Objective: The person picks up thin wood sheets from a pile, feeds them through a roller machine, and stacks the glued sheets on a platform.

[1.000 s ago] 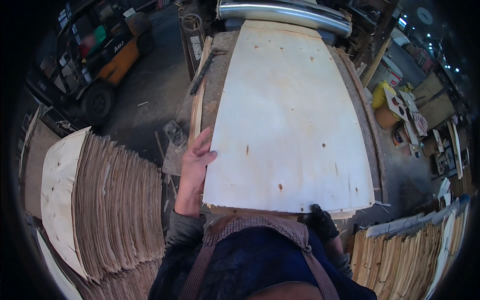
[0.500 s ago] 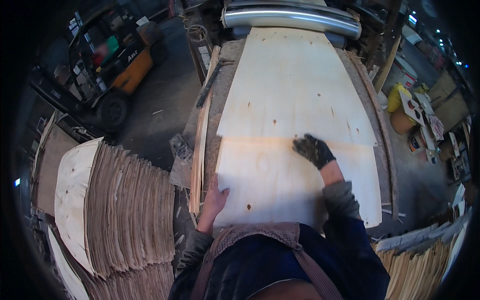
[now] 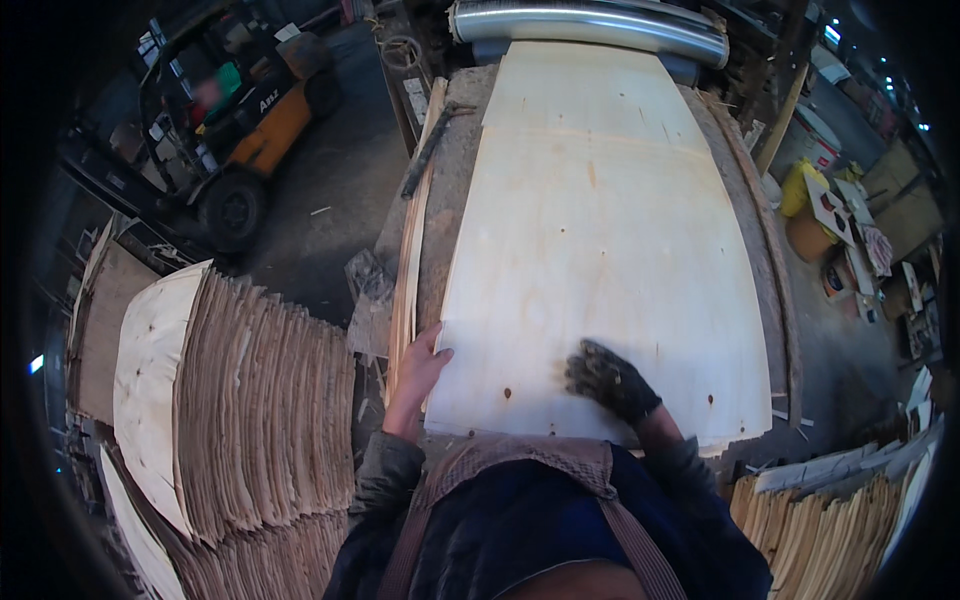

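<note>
A pale wood veneer sheet [image 3: 600,270] lies on the table in front of me. Its far end meets another veneer sheet [image 3: 590,85], which reaches up to the shiny metal roller [image 3: 590,30]. My bare left hand [image 3: 418,368] is at the near sheet's left edge, thumb apart from the fingers; whether any fingertips are under the edge is hidden. In a dark, worn glove, my right hand [image 3: 612,383] is spread palm down over the sheet's near part, fingers apart.
Narrow wood strips [image 3: 412,250] and a dark hammer-like tool [image 3: 432,150] lie along the table's left side. A tall veneer stack [image 3: 265,400] stands at left, another stack [image 3: 815,520] at lower right. An orange forklift [image 3: 265,130] is parked far left.
Both veneer sheets have moved away from me toward the roller, and their joint now lies much farther off. My right hand has come back toward my body; my left has shifted slightly.
</note>
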{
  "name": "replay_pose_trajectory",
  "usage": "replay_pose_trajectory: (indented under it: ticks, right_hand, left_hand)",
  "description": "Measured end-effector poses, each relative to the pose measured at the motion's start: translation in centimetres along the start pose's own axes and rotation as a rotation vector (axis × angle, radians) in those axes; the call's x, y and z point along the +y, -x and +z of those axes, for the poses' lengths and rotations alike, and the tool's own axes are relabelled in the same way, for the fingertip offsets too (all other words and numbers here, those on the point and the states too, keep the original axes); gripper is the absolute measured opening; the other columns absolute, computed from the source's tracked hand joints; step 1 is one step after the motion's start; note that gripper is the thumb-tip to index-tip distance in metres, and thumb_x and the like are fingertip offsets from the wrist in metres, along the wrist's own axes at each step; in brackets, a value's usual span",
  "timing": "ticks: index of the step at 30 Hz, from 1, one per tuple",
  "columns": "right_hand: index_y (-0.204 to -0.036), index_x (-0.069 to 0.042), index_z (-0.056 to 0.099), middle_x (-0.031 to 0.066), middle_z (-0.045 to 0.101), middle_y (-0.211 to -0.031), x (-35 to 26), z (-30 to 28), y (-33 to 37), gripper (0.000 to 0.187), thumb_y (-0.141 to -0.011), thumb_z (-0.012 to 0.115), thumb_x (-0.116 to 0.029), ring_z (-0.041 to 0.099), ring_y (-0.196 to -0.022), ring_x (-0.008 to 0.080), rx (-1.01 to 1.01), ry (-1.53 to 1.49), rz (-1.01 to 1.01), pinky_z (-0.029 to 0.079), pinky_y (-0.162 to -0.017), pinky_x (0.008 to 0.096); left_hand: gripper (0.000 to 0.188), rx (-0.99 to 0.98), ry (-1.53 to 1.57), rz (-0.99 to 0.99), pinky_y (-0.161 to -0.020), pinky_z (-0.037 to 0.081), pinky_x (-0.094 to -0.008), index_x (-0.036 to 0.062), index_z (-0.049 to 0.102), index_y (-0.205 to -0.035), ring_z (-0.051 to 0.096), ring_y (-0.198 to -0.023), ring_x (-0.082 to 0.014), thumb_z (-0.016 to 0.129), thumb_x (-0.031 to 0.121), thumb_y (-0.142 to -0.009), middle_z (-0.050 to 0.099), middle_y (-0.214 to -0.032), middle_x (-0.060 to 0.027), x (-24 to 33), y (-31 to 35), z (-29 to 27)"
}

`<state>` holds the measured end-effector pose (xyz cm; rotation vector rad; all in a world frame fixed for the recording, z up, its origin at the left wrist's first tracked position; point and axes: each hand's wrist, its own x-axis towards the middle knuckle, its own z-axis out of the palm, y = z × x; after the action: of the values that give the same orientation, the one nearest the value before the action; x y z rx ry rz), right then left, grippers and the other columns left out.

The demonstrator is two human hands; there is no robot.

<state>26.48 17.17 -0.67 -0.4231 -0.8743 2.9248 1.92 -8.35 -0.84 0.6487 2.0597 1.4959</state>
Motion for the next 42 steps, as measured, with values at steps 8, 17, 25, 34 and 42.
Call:
replay_pose_trajectory:
  ticks: [8,17,25,34,42]
  right_hand:
    - [-0.112,-0.002,0.054,0.0148,0.061,-0.104,5.3,1.6,11.3,0.025,-0.092,0.046,-0.017,0.06,-0.095,0.0259,0.256,0.926,-0.115,0.047,-0.085,0.0355]
    - [-0.101,-0.001,0.058,0.0082,0.064,-0.092,8.1,-0.3,11.8,0.02,-0.09,0.053,-0.017,0.062,-0.085,0.0167,0.483,0.173,0.033,0.049,-0.074,0.0274]
    - [-0.107,-0.002,0.053,0.0118,0.063,-0.089,6.1,-1.0,13.6,0.027,-0.083,0.061,-0.012,0.06,-0.081,0.018,0.377,1.646,-0.41,0.049,-0.071,0.0326]
    - [-0.095,0.001,0.055,0.0167,0.061,-0.078,-2.8,0.0,1.9,0.019,-0.087,0.055,-0.017,0.062,-0.077,0.0301,0.499,-0.081,-0.176,0.053,-0.077,0.0453]
    - [-0.103,-0.002,0.05,0.0213,0.051,-0.112,-11.7,-6.5,-15.4,0.02,-0.092,0.041,-0.016,0.046,-0.113,0.0357,-0.046,0.114,-0.389,0.033,-0.101,0.0533]
  left_hand:
    - [0.049,0.186,-0.786,0.297,-0.099,0.035,-0.0403,-0.0052,0.05,-0.117,0.039,-0.119,-0.0402,0.063,0.007,-0.072,0.042,-0.129,-0.0241,0.1,1.3,1.7]
    - [0.055,-0.009,0.352,0.039,-0.092,0.04,-0.0276,-0.0002,0.038,-0.131,0.048,-0.114,-0.0181,0.049,-0.011,-0.078,0.051,-0.124,-0.013,4.8,2.6,1.1]
    - [0.066,-0.012,0.691,0.084,-0.083,0.046,-0.027,0.004,0.028,-0.138,0.058,-0.098,-0.0178,0.047,-0.013,-0.078,0.057,-0.116,-0.0159,10.9,2.5,-0.5]
    - [0.06,0.105,-0.024,0.077,-0.094,0.039,-0.0317,-0.0006,0.032,-0.135,0.048,-0.115,-0.0311,0.057,0.008,-0.082,0.046,-0.127,-0.023,-0.8,-3.6,-0.2]
    - [0.069,0.122,-0.581,0.036,-0.104,0.03,-0.0349,-0.0082,0.028,-0.132,0.03,-0.128,-0.0372,0.062,0.019,-0.078,0.023,-0.14,-0.0268,1.3,0.9,3.4]
